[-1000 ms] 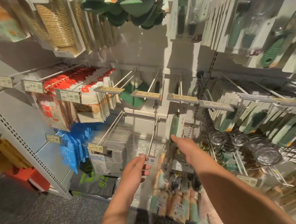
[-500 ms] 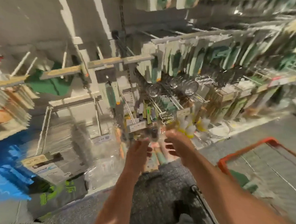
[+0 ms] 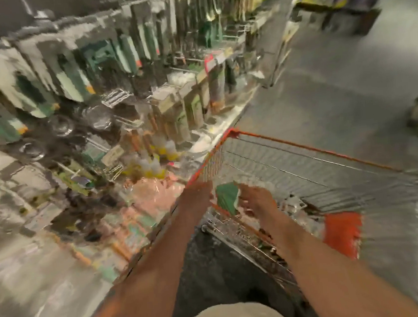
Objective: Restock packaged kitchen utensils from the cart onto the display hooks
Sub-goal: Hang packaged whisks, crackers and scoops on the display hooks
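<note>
Both hands (blurred) (image 3: 197, 193) (image 3: 256, 200) over cart (image 3: 301, 149), beside green package (image 3: 226, 198).

The view has been swung away from the hooks to the right, so that the cart (image 3: 309, 151) is now seen in full. Both hands have been brought from the display to the cart's near corner, the left hand (image 3: 197, 193) at its rim and the right hand (image 3: 256, 200) inside, beside a green package (image 3: 226, 196). Whether anything is gripped is hidden by blur.
</note>
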Demonstrator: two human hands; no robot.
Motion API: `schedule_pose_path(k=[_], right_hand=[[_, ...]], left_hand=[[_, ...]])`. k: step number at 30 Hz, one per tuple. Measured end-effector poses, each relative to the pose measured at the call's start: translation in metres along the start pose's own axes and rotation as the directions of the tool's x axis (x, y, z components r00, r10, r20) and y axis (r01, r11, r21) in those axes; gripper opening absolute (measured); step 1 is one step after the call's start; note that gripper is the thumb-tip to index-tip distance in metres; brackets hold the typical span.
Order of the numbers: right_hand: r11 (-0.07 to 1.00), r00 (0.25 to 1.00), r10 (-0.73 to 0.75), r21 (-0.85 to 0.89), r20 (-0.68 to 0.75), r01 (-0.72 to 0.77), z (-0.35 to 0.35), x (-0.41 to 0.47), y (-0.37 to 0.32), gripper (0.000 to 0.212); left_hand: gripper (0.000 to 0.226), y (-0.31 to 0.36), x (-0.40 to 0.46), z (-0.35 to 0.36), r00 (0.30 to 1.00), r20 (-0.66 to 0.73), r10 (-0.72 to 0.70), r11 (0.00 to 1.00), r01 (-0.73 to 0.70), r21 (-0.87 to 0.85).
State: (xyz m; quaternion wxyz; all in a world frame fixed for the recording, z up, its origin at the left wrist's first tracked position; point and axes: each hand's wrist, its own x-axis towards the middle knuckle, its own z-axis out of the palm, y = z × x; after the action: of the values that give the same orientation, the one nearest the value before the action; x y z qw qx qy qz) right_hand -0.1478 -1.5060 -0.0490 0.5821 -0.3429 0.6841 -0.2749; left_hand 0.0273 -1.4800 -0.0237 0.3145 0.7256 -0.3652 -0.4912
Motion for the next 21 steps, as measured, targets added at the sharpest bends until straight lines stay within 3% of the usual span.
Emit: schedule_pose_path(k=[7,12,16,21], right_hand=[[0.982,0.97,0.168,0.118,-0.177,-0.149,-0.135,0.041,0.079,0.033],[0.939,0.926,0.322,0.189,-0.199,-0.286,-0.186,0.054,0.131,0.033],[0.9,0.883,0.416,0.234,-0.216,-0.367,-0.199,0.066,0.163,0.033],[0.864,0.838,0.486,0.283,-0.246,-0.417,-0.19,0.093,0.175,0.03]], left_hand=[[0.034,-0.005,0.01,0.133,0.97,0.237,-0.058,0.959,-0.011,0.282],[0.021,-0.02,0.021,0.168,0.948,0.293,-0.128,0.827,-0.06,0.559],[0.033,-0.029,0.058,0.184,0.945,0.261,-0.195,0.819,0.01,0.574],[0.032,-0.045,0.101,0.198,0.903,0.327,-0.279,0.804,0.034,0.594]])
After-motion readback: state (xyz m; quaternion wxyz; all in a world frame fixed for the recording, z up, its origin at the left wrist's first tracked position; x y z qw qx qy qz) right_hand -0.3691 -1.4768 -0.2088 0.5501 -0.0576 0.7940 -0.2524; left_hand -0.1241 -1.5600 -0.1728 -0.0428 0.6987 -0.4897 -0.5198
